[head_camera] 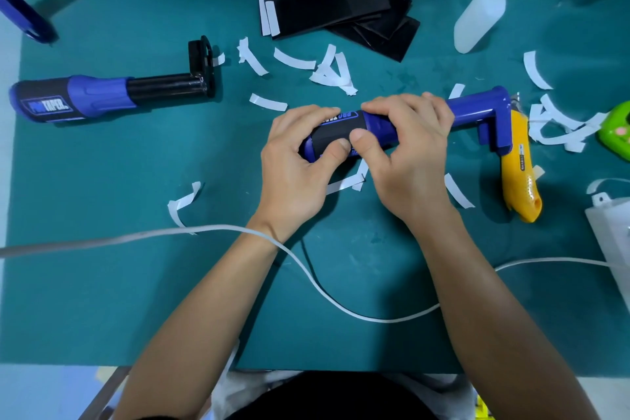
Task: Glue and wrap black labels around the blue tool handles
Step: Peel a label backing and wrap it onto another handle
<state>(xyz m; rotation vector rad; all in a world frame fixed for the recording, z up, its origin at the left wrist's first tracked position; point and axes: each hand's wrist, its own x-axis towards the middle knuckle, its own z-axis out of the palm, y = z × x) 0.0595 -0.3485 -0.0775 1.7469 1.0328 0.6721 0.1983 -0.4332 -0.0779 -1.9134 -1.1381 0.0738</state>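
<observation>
Both hands sit mid-worktop (136, 181) on one blue tool handle (477, 109), held crosswise. Left hand (296, 160) curls round the butt end and right hand (405, 153) curls round the middle. The thumbs meet, pressing the black label (332, 136) wrapped on the grip. Second tool (102, 95), already labelled, lies far left. Spare label stack (327, 7) top centre. White backing strips (332, 73) scattered around. Yellow knife (520, 174) right, partly under the held tool's head. White squeeze bottle (484, 10) upper right. White cable (306, 273) crosses the left wrist.
</observation>
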